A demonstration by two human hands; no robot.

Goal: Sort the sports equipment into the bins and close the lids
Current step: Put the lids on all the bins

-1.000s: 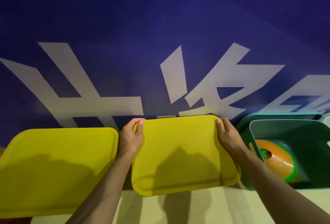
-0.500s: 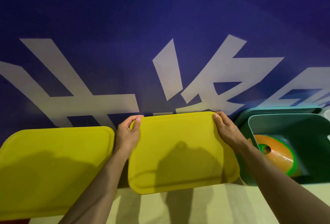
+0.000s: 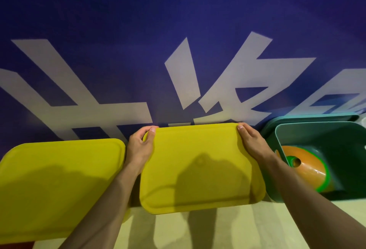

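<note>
Both of my hands are on the middle yellow lid [image 3: 200, 165]. With my left hand [image 3: 138, 147] I grip its far left corner, thumb curled over the top edge and the other fingers wrapped behind the rim. My right hand [image 3: 252, 142] holds the far right corner, fingers laid along the edge with the tips hooked over the back rim. That lid lies roughly flat, its near edge towards me, and my head's shadow falls across its middle. I cannot see the bin beneath it, so whether the lid is fully seated I can't tell.

Just to the left, beside my left forearm, a second yellow lid [image 3: 59, 179] lies flat over another bin, also hiding what is under it. To the right, close beside my right wrist, stands an open teal bin [image 3: 309, 131] with no lid on it. Inside it, against the near left wall, lies what looks like a stack of orange and green cone markers [image 3: 309, 167], tipped on its side with the hole facing left; the blur there makes me unsure of the exact kind.

All three bins stand in a row against a blue wall [image 3: 178, 10] with large white characters, on a pale floor [image 3: 217, 229] that carries the shadows of my arms.
</note>
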